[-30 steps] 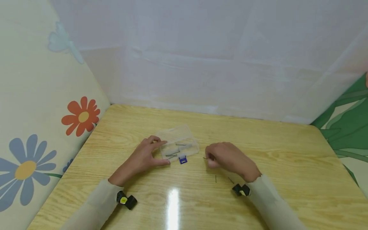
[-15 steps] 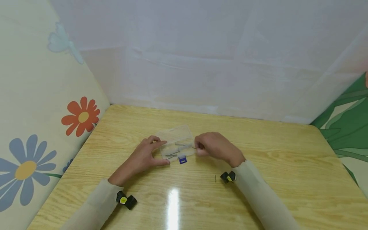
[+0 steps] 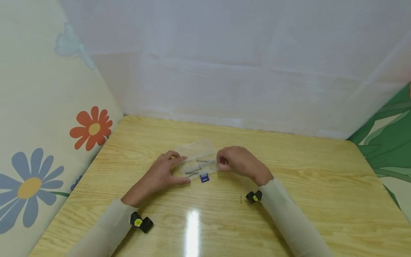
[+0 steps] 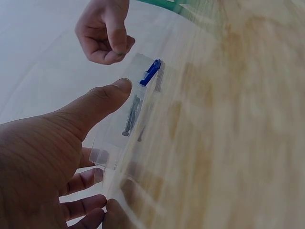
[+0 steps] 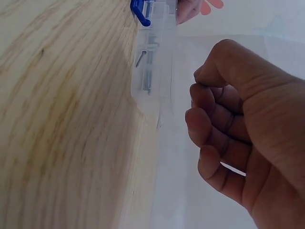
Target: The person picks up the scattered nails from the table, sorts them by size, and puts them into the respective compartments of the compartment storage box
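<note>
A clear plastic box (image 3: 194, 164) with a blue latch (image 3: 204, 177) lies on the table, its lid (image 3: 196, 148) swung back. Several nails (image 3: 192, 171) rest in its compartments. At the box's left end, my left hand (image 3: 158, 174) grips it, with the thumb by the front corner and the index finger at the hinge side. My right hand (image 3: 238, 162) is just over the right end, fingers curled and thumb tip against the index finger. Nothing shows between those fingertips in the right wrist view, where a short nail (image 5: 140, 58) appears in the compartment near the hand.
A loose nail (image 3: 241, 199) lies on the wooden table (image 3: 167, 228), left of the right wrist's camera (image 3: 254, 197). White cloth (image 3: 205, 89) hangs behind the table. A flower-printed panel (image 3: 48, 117) borders its left side.
My right hand has moved left and away from me to the box's right end. The nail that stuck out of its fingertips has been let go. My left hand has stayed put.
</note>
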A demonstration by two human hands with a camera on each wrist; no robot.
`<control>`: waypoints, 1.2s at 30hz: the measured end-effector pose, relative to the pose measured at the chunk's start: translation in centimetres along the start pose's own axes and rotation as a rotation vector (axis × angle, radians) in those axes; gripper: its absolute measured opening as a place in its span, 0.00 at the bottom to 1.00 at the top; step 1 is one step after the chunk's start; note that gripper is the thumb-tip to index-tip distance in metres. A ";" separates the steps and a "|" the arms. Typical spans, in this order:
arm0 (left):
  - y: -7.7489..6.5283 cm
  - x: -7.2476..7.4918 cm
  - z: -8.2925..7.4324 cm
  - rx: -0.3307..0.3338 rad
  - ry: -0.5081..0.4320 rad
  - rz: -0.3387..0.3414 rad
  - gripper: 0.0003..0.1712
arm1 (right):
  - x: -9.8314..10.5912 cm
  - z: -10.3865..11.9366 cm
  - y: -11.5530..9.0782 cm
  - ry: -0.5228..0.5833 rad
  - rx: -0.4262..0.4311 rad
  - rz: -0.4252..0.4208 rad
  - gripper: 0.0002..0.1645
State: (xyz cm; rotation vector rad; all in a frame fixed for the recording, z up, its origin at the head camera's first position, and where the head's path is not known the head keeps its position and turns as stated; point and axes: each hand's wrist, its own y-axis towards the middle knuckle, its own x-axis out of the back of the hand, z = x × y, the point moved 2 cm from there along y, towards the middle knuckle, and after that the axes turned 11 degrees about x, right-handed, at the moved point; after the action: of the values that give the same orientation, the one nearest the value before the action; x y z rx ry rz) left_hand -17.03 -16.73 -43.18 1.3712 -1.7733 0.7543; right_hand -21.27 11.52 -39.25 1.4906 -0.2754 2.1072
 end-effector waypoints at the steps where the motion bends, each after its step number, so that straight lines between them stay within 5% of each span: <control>1: 0.0 0.0 0.0 0.001 0.001 0.001 0.48 | 0.0 0.0 -0.1 0.002 -0.001 -0.001 0.12; 36: 0.0 0.0 -0.3 0.010 0.008 0.008 0.48 | -1.3 1.4 -8.4 0.051 0.023 0.082 0.09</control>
State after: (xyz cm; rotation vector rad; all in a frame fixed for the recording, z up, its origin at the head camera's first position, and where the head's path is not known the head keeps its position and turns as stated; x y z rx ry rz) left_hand -17.01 -16.51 -43.02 1.3668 -1.7717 0.7727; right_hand -15.31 17.50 -41.07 1.4588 -0.2989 2.2171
